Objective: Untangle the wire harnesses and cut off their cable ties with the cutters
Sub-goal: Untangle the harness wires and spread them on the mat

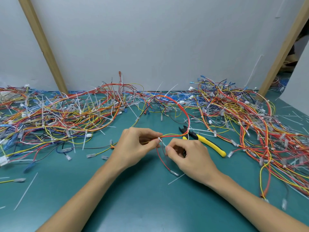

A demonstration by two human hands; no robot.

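1. The left hand [137,144] holds one harness [175,135] just above the table [133,198], at centre, in front of the person. Its fingers [156,141] are clamped on the red and yellow wires right at the head of a cable tie [163,143].
2. The right hand [187,156] has its thumb and forefinger pinched together on the tie's loose tail; these fingers [168,149] are curled.
3. Likely reason for the hold: the left hand steadies the bundle while the right pulls the tail out straight, so the tie stands clear of the wires for cutting.
4. Tie axis: white strip, diagonal, with the head up-left at the left hand and the tail pointing down-right toward the person.
5. Harness axis: from the pinch it runs right toward the cutters [205,141], then arcs up and away and curls back left at the far side. Thin red leads drop from the pinch toward the near edge and end in a terminal [173,173] lying on the table.
6. The cutters lie flat just behind the right hand, not held. The jaws point far-left and the yellow handles near-right, and a harness wire crosses over them. They sit within easy reach, probably for the next grab.
7. The left heap [58,114] and right heap [242,114] of harnesses are well apart, with this one between them. Whether the heaps sort done from undone cannot be told.
8. Cut tie strips [26,190] are scattered on the table.
9. Judged step: the tie is found and the cut is not yet made.
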